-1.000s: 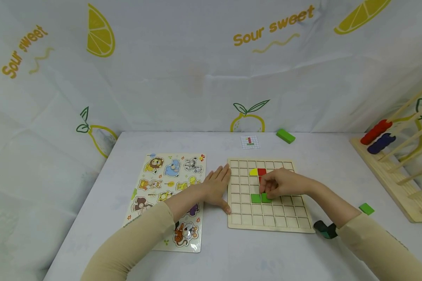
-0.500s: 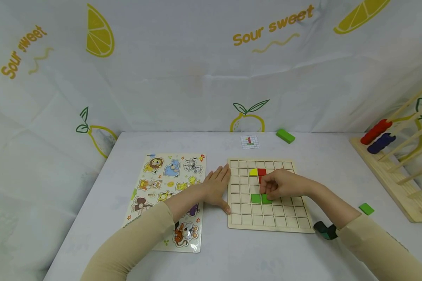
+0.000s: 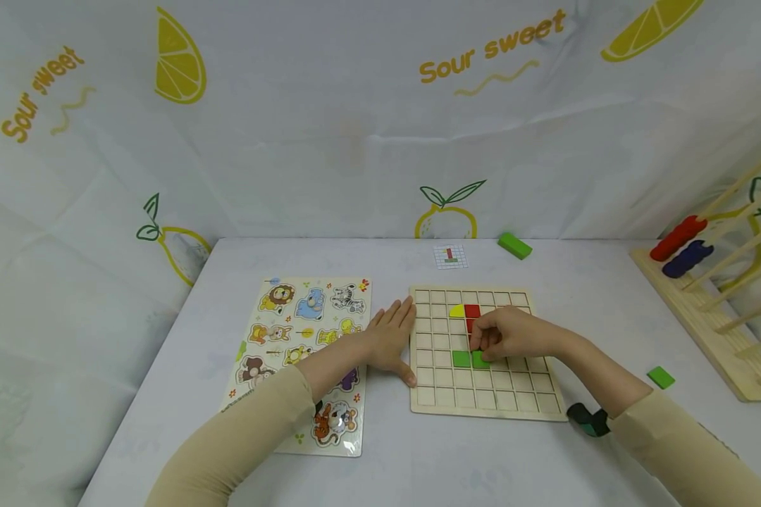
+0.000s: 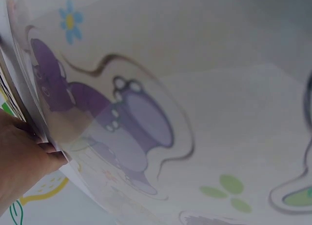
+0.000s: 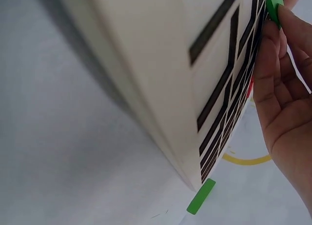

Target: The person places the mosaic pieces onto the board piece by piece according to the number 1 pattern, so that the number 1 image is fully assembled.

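A wooden grid board [image 3: 426, 398] lies on the table in the head view. My left hand [image 3: 390, 340] rests flat along its left edge, fingers spread. With thumb and fingertips, my right hand [image 3: 516, 331] pinches a green square tile [image 3: 480, 360] at a cell of the board; the right wrist view shows this tile tilted. Just left of it, another green tile [image 3: 461, 359] fills a cell. Higher up are red tiles [image 3: 472, 310], partly covered by the right hand, and a yellow rounded tile [image 3: 457, 311].
An animal puzzle board [image 3: 349, 440] lies under the left forearm. Behind the grid are a small pattern card [image 3: 442, 264] and a green block [image 3: 515, 246]. To the right are a loose green tile [image 3: 661, 377] and a wooden bead rack [image 3: 697, 327]. A dark object [image 3: 585, 418] sits near the right wrist.
The right hand has shifted very slightly downward with its fingers still on the green tile. The left hand has stayed where it was.
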### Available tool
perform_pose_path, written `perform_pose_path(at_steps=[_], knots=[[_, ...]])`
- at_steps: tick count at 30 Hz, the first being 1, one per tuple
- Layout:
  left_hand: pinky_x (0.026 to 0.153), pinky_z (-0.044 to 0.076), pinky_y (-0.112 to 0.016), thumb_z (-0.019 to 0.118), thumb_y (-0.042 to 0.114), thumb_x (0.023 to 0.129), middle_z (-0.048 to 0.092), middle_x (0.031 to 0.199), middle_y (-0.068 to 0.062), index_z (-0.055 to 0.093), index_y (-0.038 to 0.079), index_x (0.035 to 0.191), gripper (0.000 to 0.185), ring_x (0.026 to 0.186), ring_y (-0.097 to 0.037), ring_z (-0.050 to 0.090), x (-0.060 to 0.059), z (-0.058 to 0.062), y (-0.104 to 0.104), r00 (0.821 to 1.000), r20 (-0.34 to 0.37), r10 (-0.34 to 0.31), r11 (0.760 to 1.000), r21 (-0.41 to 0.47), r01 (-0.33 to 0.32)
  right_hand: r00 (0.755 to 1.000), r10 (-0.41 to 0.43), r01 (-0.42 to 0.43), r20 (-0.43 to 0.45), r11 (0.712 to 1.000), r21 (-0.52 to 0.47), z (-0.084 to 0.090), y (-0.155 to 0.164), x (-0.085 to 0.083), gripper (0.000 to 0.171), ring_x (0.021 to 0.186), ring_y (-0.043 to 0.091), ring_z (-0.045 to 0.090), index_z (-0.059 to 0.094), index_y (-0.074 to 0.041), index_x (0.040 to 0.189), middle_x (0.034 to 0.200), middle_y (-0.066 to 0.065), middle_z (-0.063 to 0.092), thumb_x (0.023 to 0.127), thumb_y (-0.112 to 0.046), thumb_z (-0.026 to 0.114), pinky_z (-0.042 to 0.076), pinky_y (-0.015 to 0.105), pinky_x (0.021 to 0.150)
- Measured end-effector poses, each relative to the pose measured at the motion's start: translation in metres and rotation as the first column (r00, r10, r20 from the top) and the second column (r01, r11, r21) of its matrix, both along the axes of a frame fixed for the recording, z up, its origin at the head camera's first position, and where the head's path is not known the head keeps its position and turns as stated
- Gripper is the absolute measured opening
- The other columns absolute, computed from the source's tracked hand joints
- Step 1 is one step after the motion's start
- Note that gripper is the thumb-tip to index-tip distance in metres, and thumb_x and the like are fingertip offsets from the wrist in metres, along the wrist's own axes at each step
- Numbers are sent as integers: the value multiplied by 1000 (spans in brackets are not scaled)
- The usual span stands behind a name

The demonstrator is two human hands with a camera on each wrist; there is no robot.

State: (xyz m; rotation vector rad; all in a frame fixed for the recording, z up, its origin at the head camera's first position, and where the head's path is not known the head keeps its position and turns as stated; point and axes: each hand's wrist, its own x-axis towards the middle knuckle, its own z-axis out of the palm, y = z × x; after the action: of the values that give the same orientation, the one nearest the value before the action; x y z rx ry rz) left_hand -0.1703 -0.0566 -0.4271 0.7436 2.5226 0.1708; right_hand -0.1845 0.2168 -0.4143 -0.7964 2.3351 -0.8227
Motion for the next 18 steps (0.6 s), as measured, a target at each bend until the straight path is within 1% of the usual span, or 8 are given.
perform_pose_path(at_steps=[6,18], knots=[[129,7,-47,79,62,72,-13,168,-10,-4,5,159,133,158,-30,-6,0,-1,0,1000,-8,-1,1000,-3,1,1000,3,-3,-9,1000,-4,-1,0,0,14,69,6,56,71,-17,87,77,-6,66,80,-4,74,50,19,64],[130,6,-47,80,61,70,-13,168,-10,-3,5,159,134,158,-29,-7,0,-1,1,1000,2,15,1000,4,-15,1000,-4,4,-15,1000,-11,-3,1,1,12,69,6,57,70,-15,86,76,-5,65,80,-6,75,50,19,63]])
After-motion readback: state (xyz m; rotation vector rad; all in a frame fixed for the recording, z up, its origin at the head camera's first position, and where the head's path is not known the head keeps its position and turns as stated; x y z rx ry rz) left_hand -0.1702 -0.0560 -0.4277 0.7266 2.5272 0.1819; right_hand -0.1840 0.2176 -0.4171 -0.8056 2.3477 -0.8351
